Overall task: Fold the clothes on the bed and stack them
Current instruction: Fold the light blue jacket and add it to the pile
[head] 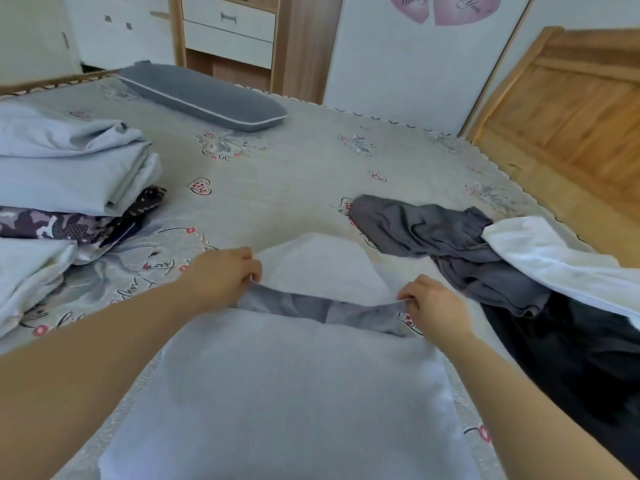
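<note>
Where the bed [277,188] runs off frame at left, a stack of folded clothes [69,174]: pale blue pieces on top, a camo-print one [62,226] under them, another pale blue fold [31,271] nearer the camera. Grey pillow [204,95] at the far edge, white drawer unit [228,29] behind it.

Centre, close to camera: light blue garment [277,393] spread flat on the floral sheet, its far end lifted. Left hand [225,275] pinches the far edge on the left, fingers curled round the cloth. Right hand [433,306] pinches the same edge on the right, thumb and fingers closed on a small fold. The edge sags between the two hands, darker inner side showing.

Right of that: crumpled dark grey garment [433,233] lying loose, just beside the right hand, not touching it. Further right, a white garment [554,258] overlaps the grey one's end; a black garment [571,358] lies below both. Wooden headboard [571,109] at far right.
</note>
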